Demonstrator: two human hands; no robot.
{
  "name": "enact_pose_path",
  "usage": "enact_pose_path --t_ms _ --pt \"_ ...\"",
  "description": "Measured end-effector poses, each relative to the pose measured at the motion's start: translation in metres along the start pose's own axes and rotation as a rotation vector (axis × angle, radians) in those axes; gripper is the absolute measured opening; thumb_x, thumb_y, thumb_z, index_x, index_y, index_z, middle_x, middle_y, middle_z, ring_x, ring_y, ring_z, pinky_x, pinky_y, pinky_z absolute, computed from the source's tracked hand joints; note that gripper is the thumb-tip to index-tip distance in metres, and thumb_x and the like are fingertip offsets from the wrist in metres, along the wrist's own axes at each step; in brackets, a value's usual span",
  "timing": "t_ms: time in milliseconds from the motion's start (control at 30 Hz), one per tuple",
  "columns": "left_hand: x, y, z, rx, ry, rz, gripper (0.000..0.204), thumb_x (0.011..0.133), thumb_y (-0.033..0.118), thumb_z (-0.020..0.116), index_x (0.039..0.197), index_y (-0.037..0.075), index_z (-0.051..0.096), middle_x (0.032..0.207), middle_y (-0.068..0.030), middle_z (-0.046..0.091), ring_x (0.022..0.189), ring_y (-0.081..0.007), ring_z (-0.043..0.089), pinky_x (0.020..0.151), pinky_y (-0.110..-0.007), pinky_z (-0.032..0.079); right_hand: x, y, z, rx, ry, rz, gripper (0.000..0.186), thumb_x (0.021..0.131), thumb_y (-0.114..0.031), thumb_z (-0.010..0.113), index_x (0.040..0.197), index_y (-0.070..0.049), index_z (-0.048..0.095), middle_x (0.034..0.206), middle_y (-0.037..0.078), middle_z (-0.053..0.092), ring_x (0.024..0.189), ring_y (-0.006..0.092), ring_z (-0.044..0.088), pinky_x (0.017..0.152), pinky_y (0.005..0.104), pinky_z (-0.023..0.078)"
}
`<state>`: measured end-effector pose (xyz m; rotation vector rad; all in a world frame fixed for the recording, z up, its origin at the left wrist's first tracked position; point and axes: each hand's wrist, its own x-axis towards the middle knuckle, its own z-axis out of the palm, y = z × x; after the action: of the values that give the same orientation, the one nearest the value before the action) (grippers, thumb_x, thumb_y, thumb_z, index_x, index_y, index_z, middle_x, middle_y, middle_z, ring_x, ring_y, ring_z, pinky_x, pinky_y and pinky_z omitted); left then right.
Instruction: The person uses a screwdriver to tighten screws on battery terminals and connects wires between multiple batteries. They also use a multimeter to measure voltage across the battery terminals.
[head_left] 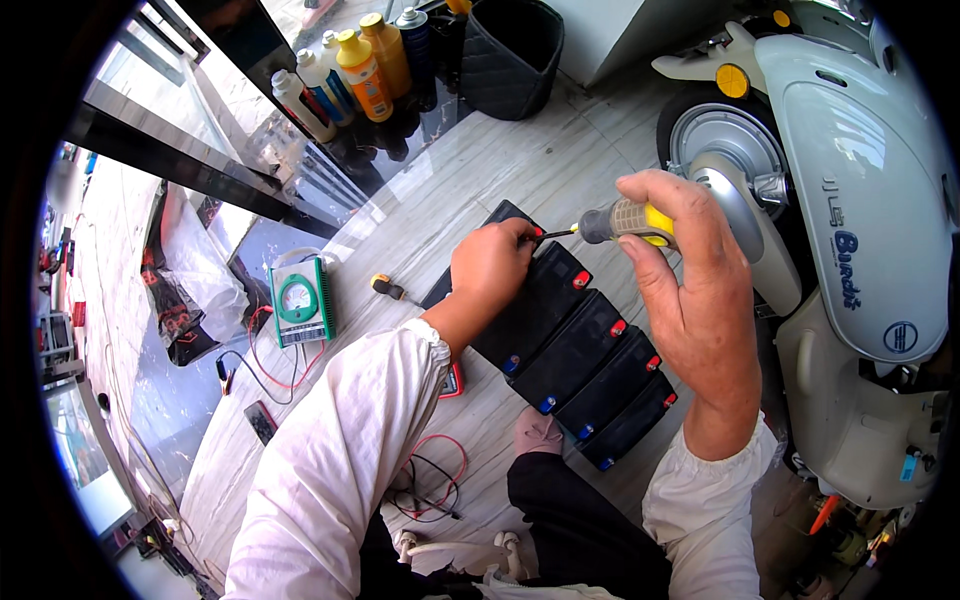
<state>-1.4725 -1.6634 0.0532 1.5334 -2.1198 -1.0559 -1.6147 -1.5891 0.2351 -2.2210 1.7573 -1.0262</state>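
Several black batteries [565,345] stand side by side in a slanting row on the floor, with red terminals along one edge and blue ones along the other. My right hand [700,290] holds a screwdriver [625,222] by its grey and yellow handle, its shaft pointing left. At the far end of the row, my left hand [490,262] rests over a battery with its fingers pinched beside a red terminal, where the screwdriver's tip meets them. Whatever those fingers grip is hidden. A second, shorter screwdriver [387,287] lies left of my left wrist.
A green tester [302,300] with leads sits at left. Bottles [365,75] and a black bin [510,60] stand at the back. A pale scooter [850,200] fills the right side. Red and black cables [435,475] lie near my feet, beside a red device [452,381].
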Motion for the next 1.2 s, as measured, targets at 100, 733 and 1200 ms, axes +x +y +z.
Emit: enact_pose_path --t_ms 100,733,1200 --pt "0.001 -0.002 0.003 0.039 0.030 0.040 0.018 0.086 0.024 0.066 0.100 0.016 0.072 0.088 -0.0134 0.071 0.083 -0.0348 0.067 0.072 -0.044 0.053 0.004 0.002 -0.002 0.022 -0.030 -0.002 0.039 0.084 0.003 0.066 0.119 -0.008 0.055 0.107 0.014 0.060 0.094 0.0349 0.061 0.077 0.0406 0.051" --pt "-0.019 -0.015 -0.055 -0.644 0.055 -0.365 0.030 0.090 0.018 0.066 0.116 0.003 0.063 0.074 -0.0004 0.057 0.052 -0.0096 0.046 0.048 -0.025 0.039 0.055 -0.014 -0.015 -0.133 -0.377 0.059 0.032 0.086 -0.012 0.069 0.104 -0.004 0.044 0.093 0.021 0.063 0.086 0.0410 0.061 0.073 0.0441 0.048" --pt "-0.264 0.140 -0.323 -1.878 0.327 -0.100 0.017 0.094 0.016 0.060 0.108 0.007 0.055 0.066 0.0041 0.037 0.054 -0.0068 0.034 0.046 -0.022 0.028 0.066 -0.033 0.003 -0.235 -0.192 0.347 0.045 0.084 -0.019 0.067 0.119 -0.006 0.042 0.125 0.024 0.054 0.111 0.0461 0.056 0.093 0.0493 0.047"
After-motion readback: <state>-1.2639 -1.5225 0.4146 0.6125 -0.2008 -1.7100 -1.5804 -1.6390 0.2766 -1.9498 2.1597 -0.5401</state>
